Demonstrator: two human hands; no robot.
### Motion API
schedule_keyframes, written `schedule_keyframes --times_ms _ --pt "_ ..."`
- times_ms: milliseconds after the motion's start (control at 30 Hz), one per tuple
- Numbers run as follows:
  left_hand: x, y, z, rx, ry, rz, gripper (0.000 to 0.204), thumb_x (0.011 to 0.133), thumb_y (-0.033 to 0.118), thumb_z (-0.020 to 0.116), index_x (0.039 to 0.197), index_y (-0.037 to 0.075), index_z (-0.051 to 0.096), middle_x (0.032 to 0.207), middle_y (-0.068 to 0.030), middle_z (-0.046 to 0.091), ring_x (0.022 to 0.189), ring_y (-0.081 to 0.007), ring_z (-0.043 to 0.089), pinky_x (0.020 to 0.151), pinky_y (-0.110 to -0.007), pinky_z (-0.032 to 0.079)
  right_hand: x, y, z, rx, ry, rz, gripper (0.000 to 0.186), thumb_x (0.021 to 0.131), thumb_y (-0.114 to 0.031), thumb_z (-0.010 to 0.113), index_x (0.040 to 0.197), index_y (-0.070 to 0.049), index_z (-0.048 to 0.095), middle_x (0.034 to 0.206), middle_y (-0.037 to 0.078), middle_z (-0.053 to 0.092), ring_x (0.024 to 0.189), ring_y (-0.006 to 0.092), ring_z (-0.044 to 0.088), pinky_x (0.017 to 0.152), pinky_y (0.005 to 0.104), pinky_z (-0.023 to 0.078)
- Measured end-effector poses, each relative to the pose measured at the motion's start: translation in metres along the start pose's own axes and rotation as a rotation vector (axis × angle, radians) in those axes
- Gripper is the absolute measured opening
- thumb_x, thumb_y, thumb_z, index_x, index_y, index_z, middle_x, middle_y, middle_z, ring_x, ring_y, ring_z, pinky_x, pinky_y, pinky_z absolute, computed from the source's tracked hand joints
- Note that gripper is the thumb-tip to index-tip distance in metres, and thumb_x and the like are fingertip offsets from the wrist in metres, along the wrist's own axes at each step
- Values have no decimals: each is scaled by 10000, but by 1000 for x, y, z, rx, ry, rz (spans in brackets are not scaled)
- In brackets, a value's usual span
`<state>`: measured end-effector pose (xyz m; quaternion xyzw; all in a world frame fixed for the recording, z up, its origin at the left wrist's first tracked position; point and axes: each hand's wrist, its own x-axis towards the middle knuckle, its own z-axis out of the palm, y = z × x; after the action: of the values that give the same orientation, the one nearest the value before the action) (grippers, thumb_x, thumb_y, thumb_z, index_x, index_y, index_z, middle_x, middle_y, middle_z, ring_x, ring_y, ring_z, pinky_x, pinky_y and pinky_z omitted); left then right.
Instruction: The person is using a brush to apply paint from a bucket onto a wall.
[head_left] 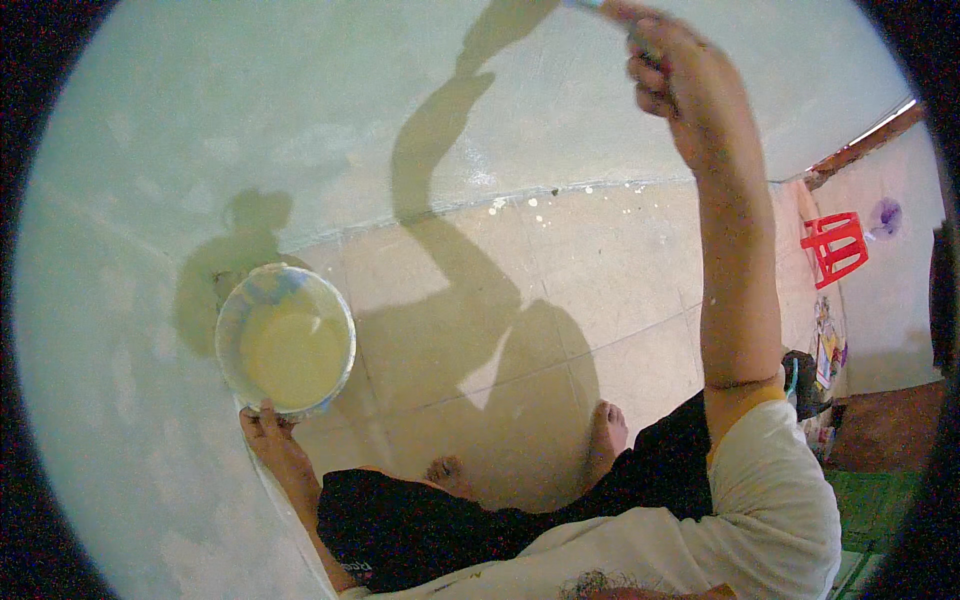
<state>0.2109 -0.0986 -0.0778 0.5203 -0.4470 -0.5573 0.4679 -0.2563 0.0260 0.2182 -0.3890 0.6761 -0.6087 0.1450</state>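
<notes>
A round bucket (226, 345) with a paint-smeared white rim stands at the left, close to the wall. Pale yellow liquid (292, 352), which looks like paint, lies inside it. My left hand (277, 447) grips the bucket's near rim, a thumb or finger showing over the edge. Raised high in front of the wall, my right hand (683, 75) is closed round a slim handled tool (583, 4) with a light-blue part. The tool's working end is cut off by the upper edge, so its exact kind cannot be told.
A pale green wall (330, 80) meets the beige tiled floor (640, 300), which has white spots along the joint. My bare feet (605, 432) rest on the tiles. A red plastic stool or basket (835, 248) and a pile of small items (826, 345) lie at the right.
</notes>
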Motion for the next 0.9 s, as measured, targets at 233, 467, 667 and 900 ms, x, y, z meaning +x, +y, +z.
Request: schedule_keyframes --times_ms 233,467,667,900 --pt "1 -12 -7 21 -21 25 255 936 210 555 1128 58 485 1014 -60 573 868 -151 579 706 -287 494 -50 50 58 280 318 48 538 899 -125 491 1392 -5 315 749 72 535 496 62 371 415 200 296" --pt "-4 1 0 58 -17 -27 261 930 219 558 1107 41 487 1021 -79 565 843 -148 568 681 -286 493 -68 198 103 297 194 700 249 910 -178 483 1103 -21 484 707 53 520 520 121 470 401 245 361" --pt "-11 17 18 5 20 22 245 930 217 556 1089 42 489 986 -73 574 804 -141 572 644 -280 492 -22 131 92 143 138 423 271 904 -199 495 1106 -20 524 722 42 515 571 122 471 459 259 388" --pt "-4 0 1 81 -3 -4 240 924 216 566 1082 49 496 982 -62 586 815 -135 578 640 -271 485 -46 10 82 369 172 2 322 916 -119 444 1219 -61 535 805 21 517 529 54 360 450 208 285"
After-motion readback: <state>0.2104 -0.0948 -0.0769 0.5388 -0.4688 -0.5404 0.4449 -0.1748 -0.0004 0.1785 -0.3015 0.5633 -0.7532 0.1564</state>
